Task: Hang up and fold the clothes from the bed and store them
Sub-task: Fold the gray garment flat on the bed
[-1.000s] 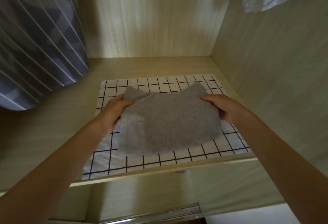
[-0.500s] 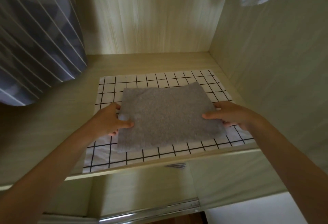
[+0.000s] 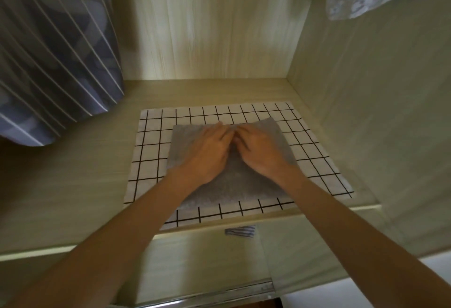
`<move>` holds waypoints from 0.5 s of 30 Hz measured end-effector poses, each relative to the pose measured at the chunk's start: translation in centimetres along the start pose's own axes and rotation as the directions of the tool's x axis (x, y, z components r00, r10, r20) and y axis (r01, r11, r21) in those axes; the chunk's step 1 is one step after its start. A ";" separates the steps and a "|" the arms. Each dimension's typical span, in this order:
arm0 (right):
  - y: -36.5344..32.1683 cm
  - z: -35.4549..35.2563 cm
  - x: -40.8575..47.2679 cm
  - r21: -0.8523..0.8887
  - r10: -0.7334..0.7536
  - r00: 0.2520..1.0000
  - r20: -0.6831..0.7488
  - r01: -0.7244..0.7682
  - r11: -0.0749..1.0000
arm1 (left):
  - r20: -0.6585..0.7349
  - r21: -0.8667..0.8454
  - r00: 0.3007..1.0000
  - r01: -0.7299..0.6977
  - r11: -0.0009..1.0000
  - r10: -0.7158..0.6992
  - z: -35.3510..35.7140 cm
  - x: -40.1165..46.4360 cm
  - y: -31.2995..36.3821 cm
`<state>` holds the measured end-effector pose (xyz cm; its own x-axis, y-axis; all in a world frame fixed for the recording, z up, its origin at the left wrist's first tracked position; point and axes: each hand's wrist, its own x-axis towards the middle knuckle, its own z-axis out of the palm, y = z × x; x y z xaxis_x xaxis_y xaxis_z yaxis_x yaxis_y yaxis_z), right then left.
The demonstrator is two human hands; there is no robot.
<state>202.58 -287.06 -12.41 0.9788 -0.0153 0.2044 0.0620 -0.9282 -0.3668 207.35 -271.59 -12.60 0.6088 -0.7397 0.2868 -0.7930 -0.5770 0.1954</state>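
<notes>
Folded grey garment [image 3: 227, 185] pressed flat on checked cloth [image 3: 310, 161], near shelf [image 3: 73, 185] front edge
Left hand [image 3: 207, 154] and right hand [image 3: 258, 154] are laid flat, fingers extended, nothing gripped; folds could be rucked if dragged on withdrawal

no readable text, labels, brands, numbers or signs anywhere
</notes>
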 end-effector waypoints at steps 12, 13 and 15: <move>6.5 0.7 1.4 -0.324 0.390 0.918 0.067 -0.349 0.879 | 0.196 0.188 0.837 0.480 0.857 -0.511 2.3 0.6 -3.9; 6.1 0.5 1.2 -0.339 0.392 0.918 0.055 -0.352 0.872 | 0.183 0.216 0.843 0.468 0.857 -0.506 2.0 0.6 -3.5; 4.3 0.3 0.8 -0.362 0.346 0.938 0.033 -0.311 0.879 | 0.133 0.244 0.879 0.419 0.874 -0.459 1.3 0.4 -2.2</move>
<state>203.69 -290.96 -14.11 0.9457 -0.3232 0.0346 -0.3210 -0.9453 -0.0576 209.31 -271.06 -14.10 0.9014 -0.4313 0.0380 -0.4330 -0.8993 0.0621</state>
